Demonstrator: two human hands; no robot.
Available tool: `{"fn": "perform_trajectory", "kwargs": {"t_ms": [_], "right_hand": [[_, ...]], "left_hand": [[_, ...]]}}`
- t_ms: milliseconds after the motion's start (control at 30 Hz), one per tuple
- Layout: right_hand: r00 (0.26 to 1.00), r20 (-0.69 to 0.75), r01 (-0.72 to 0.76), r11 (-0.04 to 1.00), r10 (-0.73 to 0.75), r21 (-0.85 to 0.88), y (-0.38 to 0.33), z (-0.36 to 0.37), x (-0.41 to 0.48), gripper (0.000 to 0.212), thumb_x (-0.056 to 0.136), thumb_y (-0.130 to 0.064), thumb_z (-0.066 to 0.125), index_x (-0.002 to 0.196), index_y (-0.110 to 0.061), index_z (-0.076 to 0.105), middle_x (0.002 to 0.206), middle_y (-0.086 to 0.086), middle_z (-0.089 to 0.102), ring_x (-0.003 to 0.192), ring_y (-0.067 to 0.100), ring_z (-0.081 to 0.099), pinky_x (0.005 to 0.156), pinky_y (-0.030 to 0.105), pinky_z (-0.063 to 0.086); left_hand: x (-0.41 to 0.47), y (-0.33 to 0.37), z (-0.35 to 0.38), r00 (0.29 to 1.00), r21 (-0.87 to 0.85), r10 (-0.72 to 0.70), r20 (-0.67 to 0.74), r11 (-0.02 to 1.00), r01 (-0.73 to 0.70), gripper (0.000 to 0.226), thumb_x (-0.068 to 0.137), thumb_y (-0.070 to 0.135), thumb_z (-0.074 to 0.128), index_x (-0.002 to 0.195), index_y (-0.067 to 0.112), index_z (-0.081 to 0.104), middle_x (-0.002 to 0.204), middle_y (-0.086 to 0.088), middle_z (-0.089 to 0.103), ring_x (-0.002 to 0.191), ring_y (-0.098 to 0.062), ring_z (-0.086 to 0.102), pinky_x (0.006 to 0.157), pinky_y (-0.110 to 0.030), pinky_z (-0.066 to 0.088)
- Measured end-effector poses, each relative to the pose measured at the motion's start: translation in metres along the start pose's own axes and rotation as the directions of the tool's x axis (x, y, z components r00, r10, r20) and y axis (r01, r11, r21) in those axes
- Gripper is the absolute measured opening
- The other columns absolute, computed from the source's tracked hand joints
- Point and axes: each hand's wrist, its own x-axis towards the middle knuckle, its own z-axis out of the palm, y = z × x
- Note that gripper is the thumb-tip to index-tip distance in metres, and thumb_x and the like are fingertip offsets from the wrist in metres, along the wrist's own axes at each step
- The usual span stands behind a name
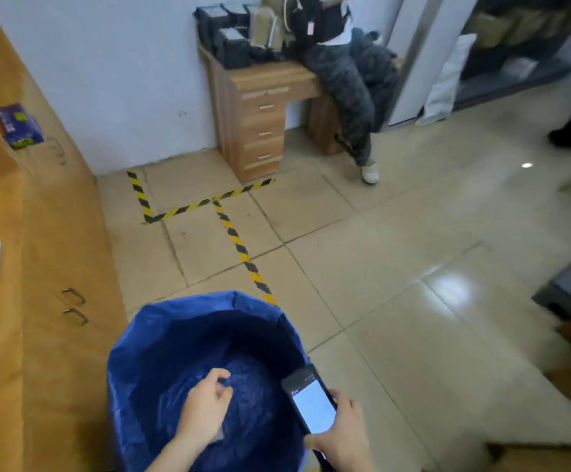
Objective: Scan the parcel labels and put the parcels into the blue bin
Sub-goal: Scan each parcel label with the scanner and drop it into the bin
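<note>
Nearest me, the right hand (342, 434) clamped a black handheld scanner with a lit screen (311, 403), while the left hand (205, 407) hung, fingers loosely curled, over the round blue fabric bin (131, 352); whether it pinched anything I could not tell. No parcel showed plainly inside, so I judged this the dropping step, the next move calling for 1 fresh parcel to scan.

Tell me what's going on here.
A person stands over the blue bin. Their right hand grips a handheld scanner with its screen lit, at the bin's rim. Their left hand hangs over the bin's opening, fingers loosely curled, with nothing plainly in them.
</note>
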Motion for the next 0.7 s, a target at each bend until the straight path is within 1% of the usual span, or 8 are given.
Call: {"fn": "perform_trajectory", "kwargs": {"t_ms": [67,167,233,333,367,467,567,700], "right_hand": [[0.997,-0.076,-0.027,0.999,0.030,0.044,0.015,-0.028,-0.018,0.096,0.046,-0.035,0.073,0.134,-0.031,0.036,0.114,-0.008,0.036,0.103,0.010,0.045,0.089,0.032,0.048],[0.981,-0.179,-0.063,0.993,0.081,0.104,0.044,-0.071,-0.046,0.092,0.051,-0.034,0.076,0.134,-0.031,0.036,0.112,-0.007,0.034,0.108,0.011,0.046,0.090,0.032,0.048],[0.962,-0.241,-0.093,0.986,0.125,0.141,0.068,-0.099,-0.065,0.091,0.050,-0.037,0.075,0.132,-0.034,0.036,0.111,-0.008,0.034,0.107,0.010,0.045,0.086,0.031,0.047],[0.931,-0.314,-0.132,0.975,0.184,0.178,0.109,-0.139,-0.095,0.092,0.046,-0.046,0.072,0.129,-0.036,0.034,0.107,-0.010,0.032,0.102,0.008,0.040,0.078,0.028,0.041],[0.920,-0.333,-0.147,0.971,0.205,0.189,0.126,-0.150,-0.105,0.092,0.046,-0.047,0.072,0.129,-0.036,0.033,0.108,-0.010,0.032,0.103,0.008,0.039,0.079,0.029,0.042],[0.873,-0.391,-0.209,0.948,0.291,0.239,0.181,-0.181,-0.139,0.094,0.049,-0.047,0.079,0.128,-0.036,0.031,0.115,-0.009,0.036,0.113,0.009,0.040,0.095,0.034,0.045],[0.825,-0.444,-0.241,0.928,0.350,0.283,0.239,-0.209,-0.174,0.096,0.052,-0.049,0.082,0.131,-0.036,0.028,0.124,-0.008,0.037,0.117,0.010,0.039,0.098,0.032,0.046],[0.750,-0.505,-0.285,0.898,0.426,0.335,0.316,-0.242,-0.217,0.095,0.058,-0.050,0.080,0.135,-0.036,0.025,0.135,-0.006,0.035,0.122,0.013,0.038,0.097,0.029,0.046]], "left_hand": [[-0.005,0.029,0.007,0.995,0.039,0.092,0.042,0.995,-0.094,0.021,0.090,0.017,0.062,0.100,0.035,0.056,0.078,0.009,0.064,0.078,-0.006,0.061,0.073,-0.027,0.048],[-0.017,0.079,0.024,0.972,0.047,0.209,0.111,0.975,-0.215,0.023,0.090,0.018,0.063,0.100,0.038,0.057,0.079,0.009,0.063,0.078,-0.005,0.059,0.069,-0.023,0.046],[-0.028,0.114,0.044,0.944,0.045,0.285,0.167,0.954,-0.296,0.023,0.090,0.019,0.063,0.099,0.039,0.057,0.079,0.007,0.064,0.079,-0.003,0.059,0.069,-0.022,0.044],[-0.049,0.170,0.086,0.884,0.026,0.391,0.255,0.911,-0.411,0.021,0.090,0.018,0.064,0.103,0.033,0.057,0.080,0.005,0.067,0.080,-0.003,0.061,0.071,-0.021,0.044],[-0.058,0.188,0.103,0.860,0.024,0.422,0.287,0.894,-0.446,0.021,0.090,0.019,0.063,0.106,0.031,0.057,0.082,0.005,0.067,0.081,-0.004,0.061,0.071,-0.021,0.044],[-0.099,0.234,0.158,0.791,0.015,0.496,0.360,0.844,-0.536,0.023,0.090,0.020,0.064,0.109,0.031,0.056,0.084,0.007,0.064,0.082,-0.005,0.059,0.070,-0.021,0.043],[-0.148,0.266,0.214,0.718,-0.025,0.554,0.421,0.799,-0.601,0.027,0.087,0.018,0.069,0.109,0.030,0.059,0.083,0.007,0.065,0.082,-0.006,0.060,0.075,-0.025,0.045],[-0.217,0.297,0.282,0.650,-0.060,0.592,0.476,0.759,-0.648,0.029,0.083,0.016,0.073,0.105,0.030,0.062,0.074,0.006,0.065,0.073,-0.002,0.060,0.064,-0.009,0.040]]}}
